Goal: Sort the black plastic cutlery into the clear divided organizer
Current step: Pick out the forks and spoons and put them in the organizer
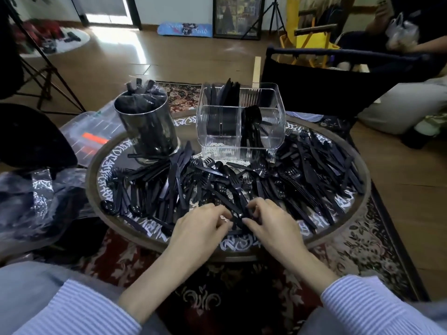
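While glossy black cutlery [229, 180] lies heaped every which way across my round desk [348, 228], left hand [200, 221] and right hand [268, 218] pinch pieces at its near edge; the clear organizer [239, 117] stands behind, handles upright inside

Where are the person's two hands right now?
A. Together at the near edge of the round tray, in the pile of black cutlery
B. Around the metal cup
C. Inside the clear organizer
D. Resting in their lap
A: the left hand and right hand meet over the black cutlery at the near side of the round tray, far from the clear organizer and metal cup.
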